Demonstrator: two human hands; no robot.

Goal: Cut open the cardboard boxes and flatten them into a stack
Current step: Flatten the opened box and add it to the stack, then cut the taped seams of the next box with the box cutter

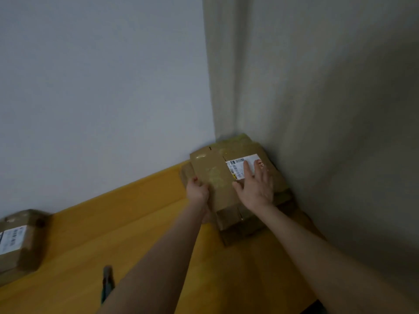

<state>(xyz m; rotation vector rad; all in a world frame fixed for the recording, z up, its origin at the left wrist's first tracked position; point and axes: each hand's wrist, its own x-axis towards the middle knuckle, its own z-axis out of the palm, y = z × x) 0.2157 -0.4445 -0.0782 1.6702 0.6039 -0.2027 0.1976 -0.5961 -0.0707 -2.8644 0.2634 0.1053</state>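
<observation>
A flattened brown cardboard box (213, 175) with a white shipping label (240, 165) lies on top of a stack of flattened cardboard (244, 225) in the corner of the room. My left hand (197, 190) grips the left edge of this top piece, thumb on top. My right hand (257, 188) presses flat on it with fingers spread, fingertips over the label. An unflattened brown box (20, 241) with a white label sits at the far left on the floor. A dark-handled cutter (107, 284) lies on the floor near my left forearm, blurred.
The yellow wooden floor (136, 234) runs from the left box to the corner. A white wall (102, 87) stands behind and a grey-beige wall (328, 109) closes off the right side, right against the stack.
</observation>
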